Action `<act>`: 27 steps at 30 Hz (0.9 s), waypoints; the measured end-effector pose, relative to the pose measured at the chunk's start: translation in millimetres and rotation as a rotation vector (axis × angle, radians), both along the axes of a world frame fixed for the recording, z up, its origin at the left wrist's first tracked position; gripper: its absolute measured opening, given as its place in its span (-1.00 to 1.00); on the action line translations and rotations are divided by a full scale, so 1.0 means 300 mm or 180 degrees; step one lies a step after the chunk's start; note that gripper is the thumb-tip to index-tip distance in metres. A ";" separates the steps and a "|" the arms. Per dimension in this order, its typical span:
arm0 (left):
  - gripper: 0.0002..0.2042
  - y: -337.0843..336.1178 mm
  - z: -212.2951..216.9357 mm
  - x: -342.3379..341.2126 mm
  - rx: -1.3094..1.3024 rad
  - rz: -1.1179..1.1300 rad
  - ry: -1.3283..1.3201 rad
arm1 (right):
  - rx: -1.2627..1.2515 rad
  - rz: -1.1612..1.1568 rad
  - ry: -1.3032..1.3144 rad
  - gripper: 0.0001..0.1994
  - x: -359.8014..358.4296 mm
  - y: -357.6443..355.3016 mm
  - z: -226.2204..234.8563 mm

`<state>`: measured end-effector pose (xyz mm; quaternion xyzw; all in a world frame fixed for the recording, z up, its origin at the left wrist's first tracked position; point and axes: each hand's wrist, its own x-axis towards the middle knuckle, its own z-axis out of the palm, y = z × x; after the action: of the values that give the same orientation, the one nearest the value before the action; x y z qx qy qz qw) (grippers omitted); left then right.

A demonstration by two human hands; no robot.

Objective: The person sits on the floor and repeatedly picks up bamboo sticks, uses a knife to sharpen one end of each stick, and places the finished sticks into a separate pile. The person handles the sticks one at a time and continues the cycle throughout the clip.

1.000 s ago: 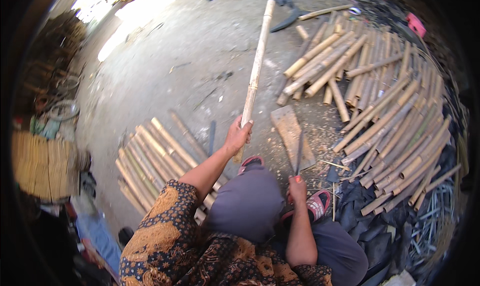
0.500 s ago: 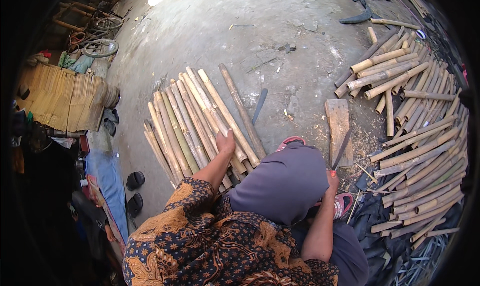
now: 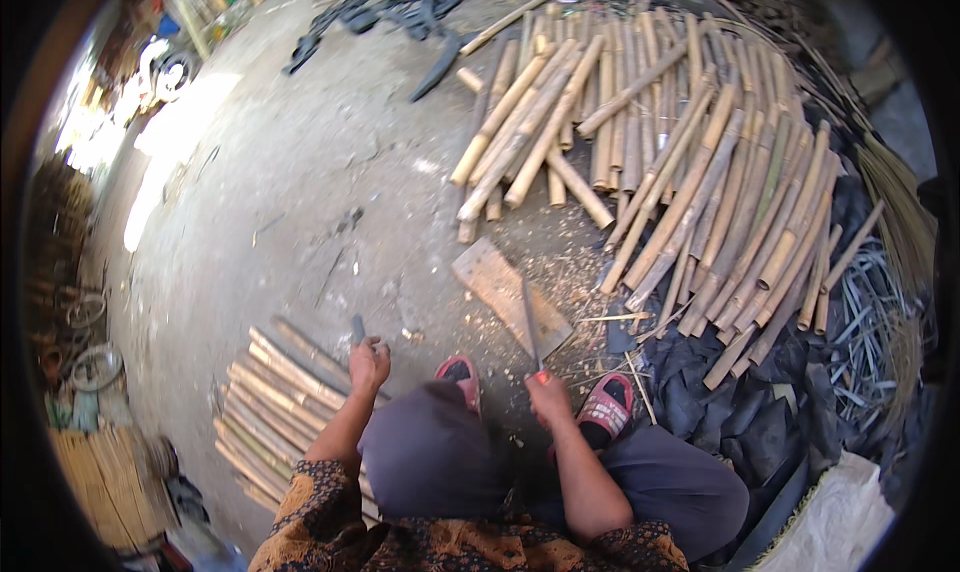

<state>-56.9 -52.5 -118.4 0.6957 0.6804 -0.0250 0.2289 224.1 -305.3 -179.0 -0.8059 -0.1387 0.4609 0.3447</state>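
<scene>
left hand (image 3: 368, 364): fingers curled shut, arm reaching forward past the left knee | right hand (image 3: 548, 399): fisted in a grip, forearm bent, low between the knees

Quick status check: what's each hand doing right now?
Left hand: closed, over the small bamboo pile; what it holds cannot be told.
Right hand: closed on the knife.

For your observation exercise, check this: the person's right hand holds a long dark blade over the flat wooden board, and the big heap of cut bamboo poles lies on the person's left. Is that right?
One detail is wrong. The head view shows the big heap of cut bamboo poles on the person's right, not the left. The right hand does hold the long dark blade over the flat wooden board.
</scene>
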 end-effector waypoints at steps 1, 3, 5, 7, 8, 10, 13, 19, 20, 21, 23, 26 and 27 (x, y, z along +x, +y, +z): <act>-0.61 0.059 0.021 0.109 0.0100 -0.0389 -0.0439 | -0.0058 0.0029 0.0182 -0.71 -0.008 0.005 0.003; -0.64 0.193 0.070 0.390 0.0067 -0.0990 -0.1148 | 0.0090 -0.0076 0.0224 -0.67 -0.016 0.017 0.004; -0.63 0.278 0.120 0.683 0.0070 -0.1900 -0.1411 | 0.0029 -0.0100 0.0261 -0.65 -0.015 0.031 0.000; -0.58 0.329 0.140 0.979 0.0138 -0.2580 -0.1268 | -0.0238 -0.0092 0.0358 -0.64 -0.010 0.044 -0.005; -0.54 0.346 0.134 1.122 -0.0044 -0.2568 -0.1222 | 0.0024 -0.0058 0.0203 -0.63 -0.006 0.052 -0.008; -0.46 0.367 0.094 1.385 -0.0164 -0.2340 -0.1331 | 0.0128 -0.0039 0.0017 -0.62 0.002 0.061 -0.005; -0.37 0.355 -0.011 1.667 -0.0498 -0.1337 -0.1540 | 0.0034 -0.0048 0.0014 -0.58 0.017 0.069 0.017; -0.33 0.298 -0.105 1.898 -0.0351 -0.0918 -0.0740 | -0.0212 0.0021 0.0177 -0.51 0.076 0.068 0.070; -0.32 0.305 -0.103 1.914 -0.0196 -0.1098 -0.0644 | -0.0166 0.0047 0.0262 -0.52 0.082 0.065 0.072; -0.32 0.322 -0.096 1.931 -0.0308 -0.1335 -0.0565 | -0.0211 0.0070 0.0280 -0.52 0.085 0.060 0.070; -0.31 0.356 -0.077 1.946 -0.0351 -0.1729 -0.0420 | -0.0252 0.0112 0.0293 -0.53 0.078 0.052 0.055; -0.29 0.385 -0.020 1.863 -0.0277 -0.1491 -0.0874 | -0.0078 -0.0075 0.0052 -0.52 0.041 0.047 0.019; -0.31 0.396 0.018 1.815 -0.0266 -0.1387 -0.1049 | -0.0020 -0.0211 0.0102 -0.52 0.030 0.052 0.008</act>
<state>487.6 66.3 -113.0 0.8102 0.4667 0.0118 0.3543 233.1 -289.9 -176.5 -0.8037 -0.1049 0.4625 0.3594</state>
